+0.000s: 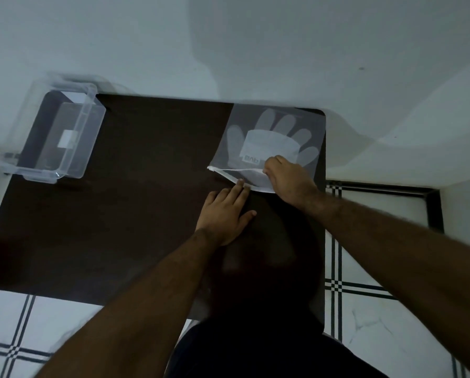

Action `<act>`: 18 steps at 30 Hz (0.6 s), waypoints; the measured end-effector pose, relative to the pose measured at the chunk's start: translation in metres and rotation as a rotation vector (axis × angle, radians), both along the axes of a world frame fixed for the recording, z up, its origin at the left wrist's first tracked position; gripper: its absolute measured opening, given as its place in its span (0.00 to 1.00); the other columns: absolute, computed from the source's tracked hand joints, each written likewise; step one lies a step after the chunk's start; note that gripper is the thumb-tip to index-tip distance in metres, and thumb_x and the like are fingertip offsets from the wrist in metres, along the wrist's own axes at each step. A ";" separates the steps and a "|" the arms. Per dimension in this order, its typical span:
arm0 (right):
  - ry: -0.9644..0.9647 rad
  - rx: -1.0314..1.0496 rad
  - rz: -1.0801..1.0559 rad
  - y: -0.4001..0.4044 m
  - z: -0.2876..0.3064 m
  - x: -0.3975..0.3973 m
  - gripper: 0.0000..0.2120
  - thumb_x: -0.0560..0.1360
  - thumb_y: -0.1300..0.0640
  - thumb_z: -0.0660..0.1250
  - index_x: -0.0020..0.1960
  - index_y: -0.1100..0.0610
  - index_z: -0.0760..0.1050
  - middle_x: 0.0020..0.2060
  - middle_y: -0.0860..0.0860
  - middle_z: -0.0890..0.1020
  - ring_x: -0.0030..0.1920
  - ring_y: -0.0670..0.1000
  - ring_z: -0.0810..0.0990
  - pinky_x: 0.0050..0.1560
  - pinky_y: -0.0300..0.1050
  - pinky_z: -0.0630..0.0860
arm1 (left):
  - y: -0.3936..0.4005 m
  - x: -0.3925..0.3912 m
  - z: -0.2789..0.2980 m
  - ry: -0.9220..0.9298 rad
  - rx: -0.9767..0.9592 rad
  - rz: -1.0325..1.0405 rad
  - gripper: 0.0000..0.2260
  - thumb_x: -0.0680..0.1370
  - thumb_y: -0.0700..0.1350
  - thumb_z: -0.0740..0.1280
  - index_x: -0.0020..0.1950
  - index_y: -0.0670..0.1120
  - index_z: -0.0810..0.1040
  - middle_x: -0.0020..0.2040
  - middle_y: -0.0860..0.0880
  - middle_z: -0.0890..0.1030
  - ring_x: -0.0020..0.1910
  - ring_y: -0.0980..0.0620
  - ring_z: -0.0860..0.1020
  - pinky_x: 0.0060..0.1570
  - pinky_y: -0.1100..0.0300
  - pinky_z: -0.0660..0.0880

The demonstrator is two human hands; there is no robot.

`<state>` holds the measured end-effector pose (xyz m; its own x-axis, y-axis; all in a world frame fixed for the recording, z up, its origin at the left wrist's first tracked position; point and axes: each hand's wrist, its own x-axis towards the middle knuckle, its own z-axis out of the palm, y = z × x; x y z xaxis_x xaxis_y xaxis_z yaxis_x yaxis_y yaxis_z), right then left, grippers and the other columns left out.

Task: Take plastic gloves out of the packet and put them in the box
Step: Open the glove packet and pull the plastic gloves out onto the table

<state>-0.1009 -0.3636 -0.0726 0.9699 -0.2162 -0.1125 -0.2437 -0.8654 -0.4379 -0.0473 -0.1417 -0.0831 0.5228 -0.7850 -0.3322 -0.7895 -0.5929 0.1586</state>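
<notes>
A translucent packet (272, 132) lies flat at the far right of the dark table (135, 186), with plastic gloves (288, 126) showing through it as a hand shape. Its white zip edge faces me. My left hand (225, 214) lies flat on the table, fingertips pressing the near lip of the packet's mouth. My right hand (288, 181) is at the mouth, fingers pinched on the upper lip or reaching inside; the fingertips are hidden. A clear plastic box (56, 137) stands open at the far left corner with no gloves in it.
A pale wall runs behind the table. White floor tiles with dark grid lines show on both sides and in front of the table. The box has a small white label on its base.
</notes>
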 end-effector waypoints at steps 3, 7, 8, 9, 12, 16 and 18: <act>-0.003 0.030 -0.048 0.000 0.001 0.002 0.07 0.86 0.53 0.61 0.57 0.55 0.75 0.53 0.54 0.80 0.46 0.52 0.78 0.44 0.48 0.77 | -0.005 0.001 0.000 -0.023 0.008 0.024 0.31 0.86 0.65 0.49 0.86 0.51 0.57 0.85 0.49 0.63 0.80 0.47 0.65 0.77 0.45 0.62; -0.011 0.025 -0.088 0.002 0.002 0.007 0.07 0.86 0.53 0.61 0.58 0.56 0.74 0.54 0.54 0.80 0.45 0.49 0.75 0.44 0.45 0.71 | -0.019 0.007 0.005 -0.039 -0.058 0.087 0.25 0.88 0.55 0.54 0.85 0.50 0.62 0.73 0.48 0.79 0.70 0.45 0.76 0.68 0.46 0.70; -0.019 0.022 -0.097 0.003 0.002 0.009 0.07 0.86 0.54 0.61 0.58 0.56 0.75 0.54 0.55 0.80 0.45 0.50 0.75 0.44 0.45 0.70 | -0.024 0.011 0.006 -0.048 -0.060 0.090 0.25 0.87 0.51 0.56 0.85 0.50 0.62 0.69 0.47 0.81 0.66 0.44 0.78 0.64 0.46 0.72; -0.027 0.021 -0.106 0.003 0.003 0.010 0.07 0.86 0.54 0.61 0.57 0.57 0.75 0.54 0.55 0.80 0.45 0.50 0.75 0.44 0.46 0.70 | -0.030 0.015 0.008 -0.055 -0.044 0.085 0.25 0.86 0.47 0.58 0.85 0.49 0.62 0.66 0.47 0.82 0.63 0.44 0.79 0.61 0.47 0.74; -0.044 0.017 -0.130 0.003 0.002 0.016 0.08 0.87 0.54 0.60 0.57 0.57 0.75 0.52 0.55 0.79 0.44 0.51 0.75 0.43 0.47 0.70 | -0.047 0.028 0.014 -0.058 0.055 0.043 0.24 0.86 0.44 0.59 0.83 0.49 0.66 0.65 0.45 0.82 0.60 0.42 0.82 0.54 0.47 0.79; -0.066 0.055 -0.131 0.000 -0.003 0.023 0.09 0.87 0.56 0.59 0.54 0.60 0.75 0.49 0.56 0.78 0.42 0.55 0.76 0.41 0.49 0.68 | -0.066 0.037 0.022 -0.117 0.138 -0.050 0.12 0.86 0.45 0.62 0.67 0.50 0.79 0.59 0.46 0.84 0.56 0.44 0.84 0.53 0.48 0.82; -0.094 0.078 -0.121 -0.003 -0.005 0.023 0.10 0.86 0.56 0.59 0.52 0.61 0.75 0.47 0.56 0.78 0.41 0.57 0.76 0.40 0.49 0.67 | -0.075 0.041 0.025 -0.143 0.175 -0.087 0.10 0.86 0.45 0.63 0.62 0.49 0.82 0.58 0.46 0.84 0.56 0.45 0.83 0.53 0.50 0.81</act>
<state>-0.0775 -0.3668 -0.0780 0.9442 -0.3265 -0.0438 -0.2992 -0.7944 -0.5285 -0.0062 -0.2162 -0.0584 0.5074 -0.7660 -0.3947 -0.8459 -0.5302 -0.0583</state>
